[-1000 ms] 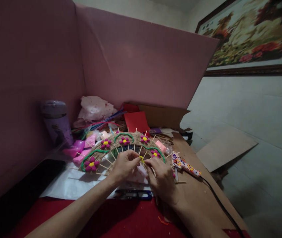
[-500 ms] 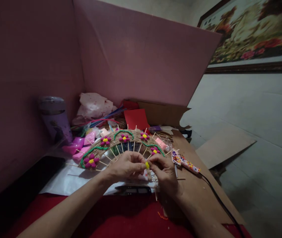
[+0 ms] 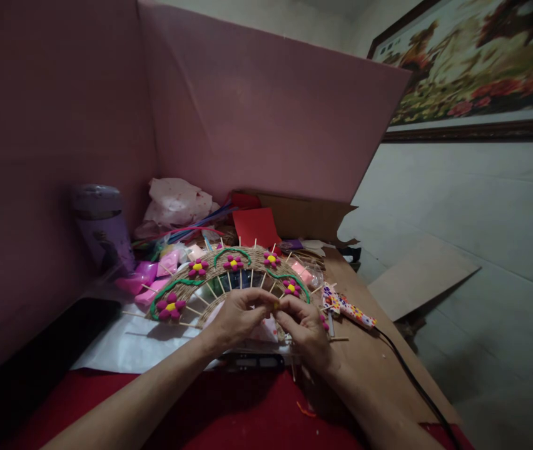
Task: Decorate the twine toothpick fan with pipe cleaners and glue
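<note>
- One small yellow piece (image 3: 276, 305) on my feed, pinched where the fingertips of left hand (image 3: 234, 320) and right hand (image 3: 309, 330) meet.
- Just beyond them, I see the twine arch (image 3: 258, 257), long axis running left to right, crown bowing away.
- Right hand is nearer the arch's right end, beside a magenta flower (image 3: 324, 323); left hand covers some inner curve.

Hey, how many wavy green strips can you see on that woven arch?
3: a left strip, a top strip and a right strip on the woven arch. The right hand may hide more.
</note>
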{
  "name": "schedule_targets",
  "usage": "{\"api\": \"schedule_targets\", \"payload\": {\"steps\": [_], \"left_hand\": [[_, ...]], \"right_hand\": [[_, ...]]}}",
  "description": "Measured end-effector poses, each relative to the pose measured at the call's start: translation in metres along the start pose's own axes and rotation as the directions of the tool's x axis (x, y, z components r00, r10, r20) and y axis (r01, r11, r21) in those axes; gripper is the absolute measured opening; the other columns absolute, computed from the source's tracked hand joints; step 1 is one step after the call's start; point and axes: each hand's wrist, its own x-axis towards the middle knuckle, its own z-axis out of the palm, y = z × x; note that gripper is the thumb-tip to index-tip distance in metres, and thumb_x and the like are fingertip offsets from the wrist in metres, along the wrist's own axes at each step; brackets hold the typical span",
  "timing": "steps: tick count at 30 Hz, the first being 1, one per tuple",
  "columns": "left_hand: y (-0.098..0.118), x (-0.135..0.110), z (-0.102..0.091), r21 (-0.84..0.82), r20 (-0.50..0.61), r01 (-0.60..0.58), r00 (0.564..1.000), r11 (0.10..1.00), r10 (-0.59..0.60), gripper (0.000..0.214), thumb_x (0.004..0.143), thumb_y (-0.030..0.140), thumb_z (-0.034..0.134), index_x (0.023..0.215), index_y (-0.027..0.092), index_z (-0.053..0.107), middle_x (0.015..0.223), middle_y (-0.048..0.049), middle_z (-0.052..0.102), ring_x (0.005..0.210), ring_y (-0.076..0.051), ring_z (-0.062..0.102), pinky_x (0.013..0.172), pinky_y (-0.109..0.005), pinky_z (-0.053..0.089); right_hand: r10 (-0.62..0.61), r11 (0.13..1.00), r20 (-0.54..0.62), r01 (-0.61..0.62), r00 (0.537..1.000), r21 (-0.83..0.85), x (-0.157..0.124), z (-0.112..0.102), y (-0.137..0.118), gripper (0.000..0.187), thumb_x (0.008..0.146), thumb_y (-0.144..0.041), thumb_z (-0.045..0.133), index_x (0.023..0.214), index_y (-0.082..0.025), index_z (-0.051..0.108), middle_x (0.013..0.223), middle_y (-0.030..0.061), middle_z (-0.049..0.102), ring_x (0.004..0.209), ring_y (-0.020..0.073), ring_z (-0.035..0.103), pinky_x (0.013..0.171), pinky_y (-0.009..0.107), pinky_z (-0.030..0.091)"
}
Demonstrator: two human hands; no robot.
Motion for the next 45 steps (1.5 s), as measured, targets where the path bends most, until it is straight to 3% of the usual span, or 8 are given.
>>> {"api": "schedule_targets", "payload": {"steps": [7,11,18,24,32,37,41,45], "left_hand": [[0.001,-0.001,0.006,-0.212,-0.063,0.18,0.978,0.961,-0.197,0.025,0.063,0.034,0.068,0.074,0.013,0.062,0.051,0.0042,0.053,0.036,-0.003,0.035,0.036,-0.017,0.024],[-0.002,-0.002,0.01,-0.233,-0.106,0.144,0.979,0.962,-0.173,0.023,0.063,0.033,0.067,0.074,0.012,0.062,0.055,0.0036,0.054,0.039,-0.004,0.038,0.039,-0.017,0.027],[-0.001,0.002,0.002,0.037,-0.052,0.076,0.996,0.996,-0.074,0.021,0.069,0.03,0.06,0.078,0.012,0.066,0.053,0.0022,0.055,0.046,-0.008,0.044,0.045,-0.02,0.035],[0.001,0.005,-0.011,0.387,0.042,0.036,0.998,0.921,-0.057,0.02,0.072,0.025,0.054,0.076,0.013,0.069,0.067,-0.0042,0.066,0.061,-0.013,0.056,0.052,-0.02,0.039],[-0.006,0.0,0.004,0.556,0.001,-0.108,0.992,0.824,0.129,0.02,0.073,0.014,0.048,0.075,0.013,0.068,0.067,-0.003,0.067,0.061,-0.012,0.056,0.058,-0.021,0.038],[-0.006,0.001,-0.009,0.611,0.123,-0.1,0.992,0.785,0.03,0.024,0.075,0.018,0.047,0.078,0.016,0.07,0.061,-0.001,0.064,0.054,-0.011,0.052,0.051,-0.02,0.034],[-0.002,0.005,-0.014,0.47,0.095,0.003,0.994,0.883,-0.054,0.02,0.073,0.024,0.051,0.076,0.015,0.069,0.061,-0.0016,0.062,0.055,-0.011,0.052,0.05,-0.02,0.036],[0.0,0.007,-0.007,0.022,0.016,0.262,0.965,0.965,-0.262,0.019,0.066,0.032,0.06,0.068,0.014,0.059,0.056,0.0006,0.057,0.046,-0.01,0.05,0.045,-0.022,0.04]], "right_hand": [[-0.04,0.999,-0.016,0.04,0.999,-0.002,0.0,0.003,0.004,0.02,0.085,-0.033,0.051,0.073,-0.017,0.054,0.065,-0.0022,0.046,0.06,0.0106,0.042,0.054,0.023,0.034],[-0.04,0.998,-0.037,0.042,0.998,0.039,0.003,0.003,0.003,0.023,0.085,-0.036,0.05,0.071,-0.017,0.053,0.065,-0.0018,0.047,0.06,0.0108,0.043,0.054,0.023,0.035],[-0.034,0.999,0.006,0.034,0.999,-0.035,0.008,-0.002,0.003,0.023,0.085,-0.035,0.05,0.071,-0.017,0.054,0.065,-0.0018,0.047,0.061,0.0111,0.043,0.056,0.023,0.035],[-0.015,0.985,0.076,0.028,0.997,-0.168,0.007,-0.002,0.001,0.023,0.085,-0.03,0.048,0.067,-0.017,0.052,0.061,-0.0032,0.045,0.057,0.0096,0.041,0.053,0.022,0.032],[-0.042,0.954,-0.002,0.04,0.999,-0.298,0.005,0.0,0.006,0.02,0.081,-0.022,0.047,0.061,-0.018,0.047,0.057,-0.0037,0.045,0.055,0.0098,0.042,0.051,0.022,0.031],[-0.156,0.869,0.114,0.191,0.981,-0.456,0.007,-0.005,0.004,0.019,0.08,-0.018,0.05,0.061,-0.019,0.047,0.054,-0.005,0.044,0.051,0.0093,0.041,0.052,0.023,0.029],[-0.17,0.878,0.172,0.229,0.97,-0.42,0.009,-0.01,-0.002,0.018,0.087,-0.023,0.044,0.072,-0.019,0.054,0.064,-0.0018,0.053,0.06,0.0115,0.049,0.058,0.024,0.035],[-0.169,0.907,0.11,0.198,0.98,-0.371,0.008,-0.009,-0.005,0.021,0.09,-0.027,0.042,0.075,-0.018,0.055,0.068,0.0,0.056,0.064,0.0127,0.052,0.06,0.025,0.037]]}}
